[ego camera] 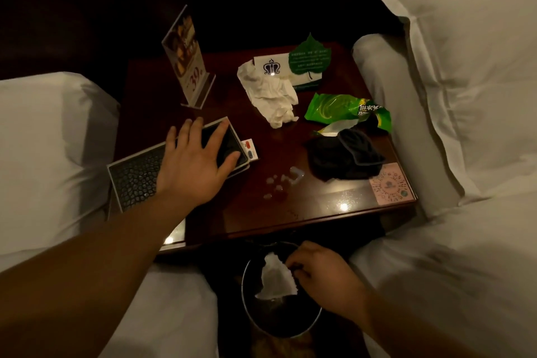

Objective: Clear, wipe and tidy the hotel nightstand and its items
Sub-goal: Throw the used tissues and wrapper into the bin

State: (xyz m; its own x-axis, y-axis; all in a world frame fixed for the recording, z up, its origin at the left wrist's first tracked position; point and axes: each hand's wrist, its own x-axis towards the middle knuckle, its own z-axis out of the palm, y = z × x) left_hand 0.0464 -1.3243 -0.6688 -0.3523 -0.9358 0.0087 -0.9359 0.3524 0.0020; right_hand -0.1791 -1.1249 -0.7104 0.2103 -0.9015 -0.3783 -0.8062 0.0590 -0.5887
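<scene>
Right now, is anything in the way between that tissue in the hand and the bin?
No, nothing visible is in the way. The right hand pinches the white tissue directly over the open mouth of the bin, so it can drop straight in.

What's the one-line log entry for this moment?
left hand: flat on black tray | right hand: pinches tissue over bin | on nightstand: crumpled napkin, green wrapper, black cloth, droplets
</scene>
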